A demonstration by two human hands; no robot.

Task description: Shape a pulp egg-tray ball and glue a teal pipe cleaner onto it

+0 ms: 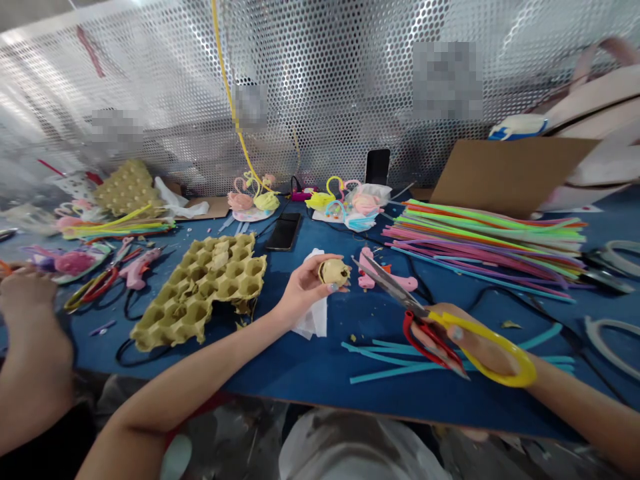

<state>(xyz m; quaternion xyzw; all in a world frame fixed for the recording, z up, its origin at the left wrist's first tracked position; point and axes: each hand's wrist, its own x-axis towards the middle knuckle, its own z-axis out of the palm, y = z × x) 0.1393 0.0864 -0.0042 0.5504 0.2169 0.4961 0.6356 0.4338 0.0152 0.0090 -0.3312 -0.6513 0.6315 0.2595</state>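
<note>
My left hand (307, 287) pinches a small tan cup (334, 272) that looks cut from an egg carton, its rim ragged and a dark hole showing. In my right hand (450, 337) is a pair of scissors (400, 290) with one red and one yellow handle loop. The blades are parted and point up-left, close to the cup but apart from it. On the table left of my left hand lies the tan egg carton (200, 287), with a torn gap in its near right edge. Behind the scissors' blades lies a pink glue gun (395, 281).
Blue pipe cleaners (390, 370) lie below the scissors, a colourful bundle (490, 243) at right. A black phone (284, 231) and fuzzy birds (255, 200) stand behind. A co-worker's arm (33, 340) rests at far left, near another glue gun (140, 267). White paper (315, 317) lies under my left hand.
</note>
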